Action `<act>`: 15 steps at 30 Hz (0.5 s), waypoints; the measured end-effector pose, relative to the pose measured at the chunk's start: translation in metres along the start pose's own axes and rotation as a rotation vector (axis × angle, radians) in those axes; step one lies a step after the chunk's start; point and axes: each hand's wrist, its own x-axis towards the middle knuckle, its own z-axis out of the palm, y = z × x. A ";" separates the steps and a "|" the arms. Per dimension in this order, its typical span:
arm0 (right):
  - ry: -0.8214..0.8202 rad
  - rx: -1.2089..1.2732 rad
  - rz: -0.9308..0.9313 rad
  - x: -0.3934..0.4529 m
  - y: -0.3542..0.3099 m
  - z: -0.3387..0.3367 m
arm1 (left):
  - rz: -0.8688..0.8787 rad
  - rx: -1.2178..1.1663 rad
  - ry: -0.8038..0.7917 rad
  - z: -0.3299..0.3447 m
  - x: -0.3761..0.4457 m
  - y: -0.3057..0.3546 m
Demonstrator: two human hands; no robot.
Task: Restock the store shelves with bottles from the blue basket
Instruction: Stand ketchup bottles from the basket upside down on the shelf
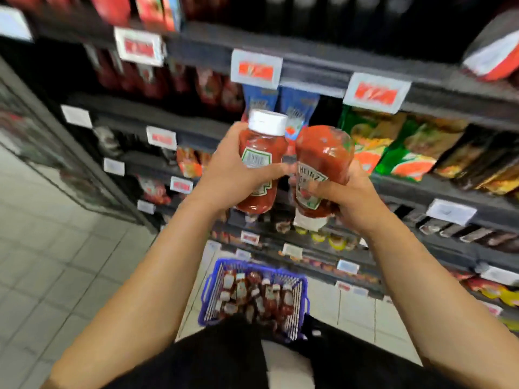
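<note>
Two ketchup bottles held: left hand (230,169) fingers wrap cap-up bottle (262,161); right hand (348,197) fingers wrap cap-down bottle (320,169).

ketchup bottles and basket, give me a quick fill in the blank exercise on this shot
1. The left hand holds a bottle with its white cap pointing ____.
2. The right hand holds a bottle with its cap pointing ____.
3. The basket on the floor is ____ in colour.

Missing words: up; down; blue
</note>
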 end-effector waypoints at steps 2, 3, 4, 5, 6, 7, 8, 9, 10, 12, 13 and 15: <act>0.016 -0.147 -0.102 0.004 -0.036 -0.013 | 0.055 -0.011 0.011 0.001 0.014 0.030; 0.033 -0.231 -0.159 0.007 -0.053 -0.018 | 0.083 -0.022 0.014 0.000 0.021 0.043; 0.041 -0.293 -0.216 0.010 -0.070 -0.024 | 0.118 -0.029 0.022 0.000 0.028 0.056; 0.030 -0.321 -0.262 0.014 -0.085 -0.029 | 0.157 -0.028 0.031 -0.001 0.035 0.067; 0.005 -0.330 -0.309 0.019 -0.098 -0.033 | 0.194 -0.021 0.035 -0.001 0.043 0.078; -0.016 -0.342 -0.363 0.024 -0.112 -0.036 | 0.228 -0.014 0.036 -0.002 0.050 0.089; -0.013 -0.358 -0.423 0.030 -0.125 -0.038 | 0.260 -0.007 0.034 -0.002 0.057 0.099; 0.013 -0.374 -0.486 0.037 -0.137 -0.040 | 0.292 -0.001 0.034 -0.002 0.065 0.108; 0.050 -0.374 -0.542 0.045 -0.148 -0.042 | 0.322 0.004 0.037 -0.002 0.074 0.116; 0.124 -0.343 -0.582 0.061 -0.164 -0.049 | 0.375 0.011 0.048 -0.001 0.091 0.130; 0.168 -0.348 -0.580 0.069 -0.170 -0.051 | 0.397 0.014 0.052 -0.001 0.100 0.135; 0.285 -0.404 -0.563 0.086 -0.178 -0.054 | 0.427 0.029 0.056 0.001 0.117 0.141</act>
